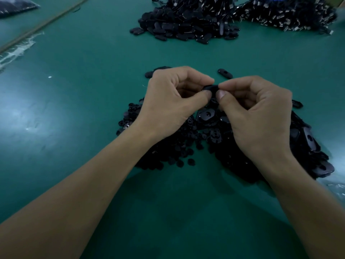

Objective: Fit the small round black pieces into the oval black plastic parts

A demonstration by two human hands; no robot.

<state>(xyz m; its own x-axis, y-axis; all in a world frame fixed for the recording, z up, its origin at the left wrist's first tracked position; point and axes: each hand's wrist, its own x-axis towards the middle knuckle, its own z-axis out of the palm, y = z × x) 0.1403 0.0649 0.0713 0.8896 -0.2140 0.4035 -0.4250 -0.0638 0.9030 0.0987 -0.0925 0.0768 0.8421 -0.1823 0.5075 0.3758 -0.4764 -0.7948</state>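
Above black parts heap (211,139), both hands, left (168,103) and right (261,116), pinch oval part (210,88)

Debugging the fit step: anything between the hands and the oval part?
Nothing visible. The left hand and right hand both pinch the oval part between them, above the pile of loose parts.

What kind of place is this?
Likely a factory hand-assembly bench: a green work mat, large heaps of small black plastic parts at the far side, and the left hand and right hand pinching one oval part above a nearer heap.
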